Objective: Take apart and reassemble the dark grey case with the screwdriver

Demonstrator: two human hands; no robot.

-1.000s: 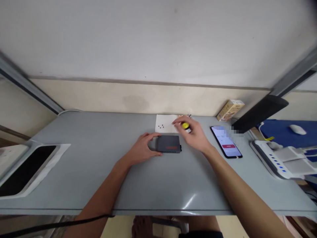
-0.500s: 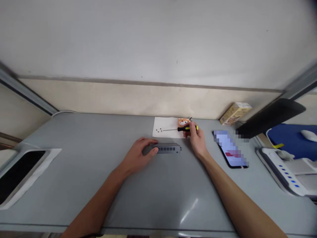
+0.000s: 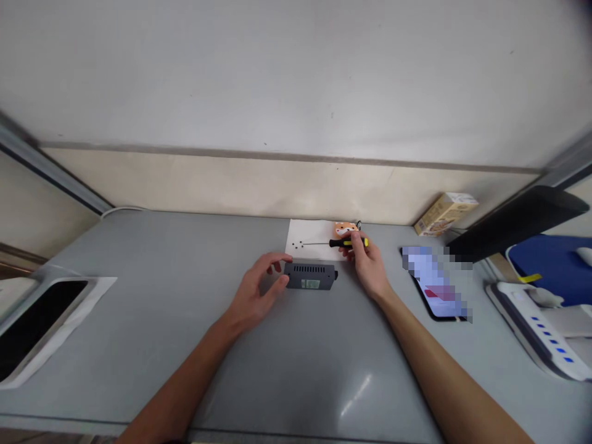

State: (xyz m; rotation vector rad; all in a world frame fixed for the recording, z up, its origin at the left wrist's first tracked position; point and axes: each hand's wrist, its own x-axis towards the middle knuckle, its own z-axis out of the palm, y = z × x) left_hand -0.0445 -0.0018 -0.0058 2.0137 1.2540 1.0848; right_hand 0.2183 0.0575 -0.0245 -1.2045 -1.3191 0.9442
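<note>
My left hand grips the left end of a small dark grey slotted metal box, thumb at the lower corner and forefinger at the upper one. The box is tilted so that a row of vent slots and a pale label face me. A small knob juts from its right end. In my right hand is a black-and-yellow screwdriver, its thin shaft pointing left over a white paper. Near the tip lie several tiny dark screws. An orange animal-face item rests at the paper's right end, partly behind my fingers.
To the right lie a phone with its screen lit, a carton, a black slanted panel and a white power strip. At the left edge is a black-screened device on white paper. A wall closes off the back.
The metal box has turned in my left hand: its slotted, labelled face now shows where only a narrow side did. The screwdriver has barely moved. The view has shifted slightly.
</note>
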